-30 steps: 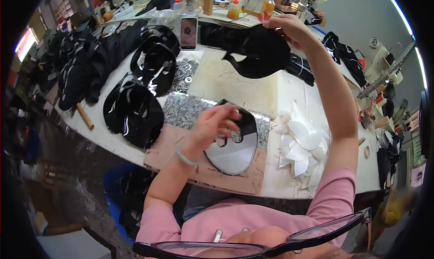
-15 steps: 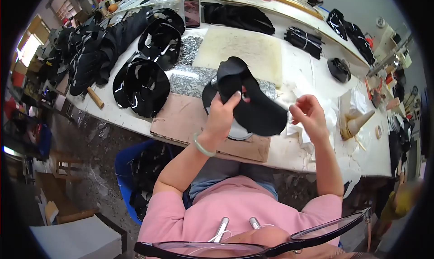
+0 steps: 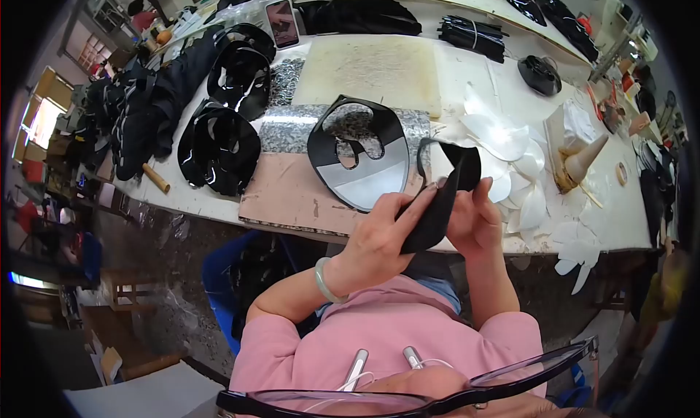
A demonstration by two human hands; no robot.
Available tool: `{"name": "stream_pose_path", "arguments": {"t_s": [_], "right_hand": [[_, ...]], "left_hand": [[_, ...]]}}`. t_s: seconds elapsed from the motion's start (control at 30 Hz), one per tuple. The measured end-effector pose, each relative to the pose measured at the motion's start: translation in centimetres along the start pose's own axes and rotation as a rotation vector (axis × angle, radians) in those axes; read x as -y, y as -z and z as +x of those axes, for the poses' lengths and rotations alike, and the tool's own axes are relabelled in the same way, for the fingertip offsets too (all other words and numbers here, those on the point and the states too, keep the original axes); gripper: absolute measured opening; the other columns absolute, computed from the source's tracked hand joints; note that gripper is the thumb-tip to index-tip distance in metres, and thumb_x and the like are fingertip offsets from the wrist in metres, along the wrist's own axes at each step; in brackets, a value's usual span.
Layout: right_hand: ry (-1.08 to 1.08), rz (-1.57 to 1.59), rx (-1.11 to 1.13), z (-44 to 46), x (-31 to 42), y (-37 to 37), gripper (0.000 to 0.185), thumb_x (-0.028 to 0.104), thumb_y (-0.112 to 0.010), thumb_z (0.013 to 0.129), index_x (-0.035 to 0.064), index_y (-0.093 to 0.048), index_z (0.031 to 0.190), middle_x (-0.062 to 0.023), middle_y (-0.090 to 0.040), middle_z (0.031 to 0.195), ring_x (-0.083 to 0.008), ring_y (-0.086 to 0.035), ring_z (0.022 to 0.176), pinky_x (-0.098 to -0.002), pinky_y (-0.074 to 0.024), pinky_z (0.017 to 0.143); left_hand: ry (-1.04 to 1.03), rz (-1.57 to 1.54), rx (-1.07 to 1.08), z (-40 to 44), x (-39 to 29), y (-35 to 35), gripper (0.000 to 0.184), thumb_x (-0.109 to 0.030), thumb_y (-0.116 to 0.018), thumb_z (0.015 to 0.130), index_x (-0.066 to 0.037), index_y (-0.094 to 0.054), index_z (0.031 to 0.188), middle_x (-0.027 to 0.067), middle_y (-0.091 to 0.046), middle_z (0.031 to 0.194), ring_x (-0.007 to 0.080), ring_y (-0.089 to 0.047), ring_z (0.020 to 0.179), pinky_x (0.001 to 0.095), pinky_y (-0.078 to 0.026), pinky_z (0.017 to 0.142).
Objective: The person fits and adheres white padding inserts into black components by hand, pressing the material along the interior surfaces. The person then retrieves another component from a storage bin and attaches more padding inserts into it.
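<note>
A black shoe upper (image 3: pixel 440 214), apparently leather, is raised over the table's front edge and turned nearly edge-on. My left hand (image 3: pixel 380 233) grips it from the left, fingers laid along its face. Against its right side is my right hand (image 3: pixel 477 221), closed on it with the thumb up and some fingers hidden behind the piece. Left of my hands, a second, flat upper (image 3: pixel 394 159), black with a grey-white backing and a cut-out middle, lies across a speckled slab and a brown board (image 3: pixel 284 192).
Glossy black uppers (image 3: pixel 219 148) stand in a row at left, beside a heap of black pieces (image 3: pixel 138 119) and a wooden stick (image 3: pixel 155 177). White thin sheets (image 3: pixel 503 141) are scattered at right, near a cone-shaped tool (image 3: pixel 583 159). A phone (image 3: pixel 281 22) leans at the back.
The held upper has come off the flat one, moved right and toward me, and turned edge-on. My right hand has moved left onto it. The view has shifted slightly.
</note>
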State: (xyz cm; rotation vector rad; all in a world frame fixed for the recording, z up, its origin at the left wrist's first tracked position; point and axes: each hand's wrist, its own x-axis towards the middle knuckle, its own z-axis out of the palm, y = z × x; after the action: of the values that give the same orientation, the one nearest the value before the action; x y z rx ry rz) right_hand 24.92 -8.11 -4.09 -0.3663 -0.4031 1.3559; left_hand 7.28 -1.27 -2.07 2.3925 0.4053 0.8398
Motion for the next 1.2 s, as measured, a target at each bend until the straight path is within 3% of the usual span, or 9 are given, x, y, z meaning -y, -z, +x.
{"name": "stream_pose_path", "arguments": {"t_s": [0.27, 0.37, 0.47, 0.57, 0.67, 0.83, 0.97, 1.03, 1.2], "right_hand": [[0.291, -0.182, -0.093, -1.5, 4.0, 0.2, 0.04, 0.016, -0.057, 0.096, 0.0017, -0.047, 0.132, -0.012, -0.063, 0.105, -0.0204, -0.065, 0.089, -0.0319, -0.0558, 0.077], [0.449, -0.194, -0.021, -2.1, 6.1, -1.0, 0.036, 0.006, -0.057, 0.093, 0.0016, -0.049, 0.128, -0.0166, -0.064, 0.102, -0.0218, -0.066, 0.078, -0.0292, -0.0561, 0.065], [0.492, -0.314, -0.08, -2.2, 7.4, -2.5, 0.041, 0.002, -0.063, 0.086, 0.0007, -0.051, 0.125, -0.0217, -0.065, 0.092, -0.0211, -0.063, 0.06, -0.0281, -0.0531, 0.054], [0.477, -0.437, -0.001, -2.4, 8.3, -2.4, 0.041, 0.006, -0.06, 0.089, 0.0013, -0.05, 0.129, -0.0204, -0.064, 0.097, -0.02, -0.063, 0.069, -0.0267, -0.0513, 0.055], [0.426, -0.507, -0.062, -2.1, 8.7, -3.4, 0.042, 0.002, -0.064, 0.085, -0.0002, -0.05, 0.124, -0.0166, -0.064, 0.098, -0.0211, -0.066, 0.077, -0.0285, -0.054, 0.065], [0.255, -0.494, 0.011, 1.3, 10.6, -2.9, 0.033, 0.02, -0.06, 0.095, -0.0002, -0.051, 0.12, -0.0117, -0.064, 0.103, -0.0195, -0.066, 0.091, -0.0304, -0.0537, 0.082], [0.235, -0.703, 0.118, 7.6, 12.7, -5.1, 0.029, 0.022, -0.058, 0.098, -0.0014, -0.061, 0.114, -0.0078, -0.065, 0.104, -0.013, -0.063, 0.095, -0.025, -0.0491, 0.085], [0.335, -0.957, 0.128, 10.9, 12.8, -7.8, 0.028, 0.021, -0.064, 0.094, -0.0019, -0.064, 0.11, -0.0057, -0.066, 0.103, -0.0097, -0.061, 0.094, -0.0214, -0.0468, 0.084], [0.531, -1.572, 0.369, 17.2, 7.3, -10.1, 0.026, 0.027, -0.065, 0.093, 0.0038, -0.071, 0.102, -0.0028, -0.069, 0.087, -0.0066, -0.061, 0.081, -0.0209, -0.0479, 0.074]], "left_hand": [[-0.121, -0.456, 0.2, 0.2, 2.4, 2.5, 0.102, -0.027, -0.089, 0.063, -0.001, -0.035, 0.146, 0.0175, -0.051, 0.131, 0.0282, -0.056, 0.112, 0.0395, -0.042, 0.099], [0.341, -0.657, -0.081, 3.1, 9.9, 6.2, 0.072, -0.015, -0.076, 0.082, -0.007, -0.04, 0.145, 0.0103, -0.054, 0.13, 0.0217, -0.054, 0.117, 0.0359, -0.044, 0.097], [0.211, 0.064, -0.09, 7.7, 16.9, 8.8, 0.06, -0.011, -0.068, 0.082, -0.009, -0.048, 0.139, 0.0076, -0.054, 0.13, 0.0177, -0.06, 0.104, 0.032, -0.045, 0.097], [0.057, 0.137, 0.217, 10.0, 23.2, 7.5, 0.059, -0.016, -0.065, 0.082, -0.006, -0.048, 0.138, 0.0119, -0.057, 0.126, 0.0212, -0.06, 0.101, 0.0329, -0.045, 0.096], [0.529, -0.222, 0.354, 11.6, 26.5, 6.7, 0.052, -0.016, -0.061, 0.083, -0.006, -0.052, 0.133, 0.0092, -0.061, 0.117, 0.0192, -0.06, 0.099, 0.0298, -0.048, 0.084], [0.85, -0.455, -0.249, 9.9, 23.6, 11.2, 0.05, -0.014, -0.06, 0.081, -0.009, -0.053, 0.13, 0.0043, -0.061, 0.101, 0.0131, -0.057, 0.085, 0.0244, -0.042, 0.062], [0.688, -0.929, -0.452, 5.2, 21.5, 14.5, 0.042, -0.017, -0.07, 0.085, 0.0, -0.056, 0.121, 0.0061, -0.062, 0.106, 0.0205, -0.062, 0.086, 0.0303, -0.05, 0.077], [0.894, -1.115, -0.805, 3.1, 17.1, 14.5, 0.033, -0.021, -0.061, 0.095, 0.001, -0.056, 0.119, 0.0092, -0.063, 0.112, 0.0181, -0.06, 0.102, 0.0308, -0.049, 0.086], [0.689, -1.518, -0.812, -4.2, 16.2, 9.2, 0.027, -0.014, -0.051, 0.099, 0.0, -0.055, 0.121, 0.0119, -0.061, 0.119, 0.0214, -0.058, 0.111, 0.0354, -0.045, 0.1]]}}
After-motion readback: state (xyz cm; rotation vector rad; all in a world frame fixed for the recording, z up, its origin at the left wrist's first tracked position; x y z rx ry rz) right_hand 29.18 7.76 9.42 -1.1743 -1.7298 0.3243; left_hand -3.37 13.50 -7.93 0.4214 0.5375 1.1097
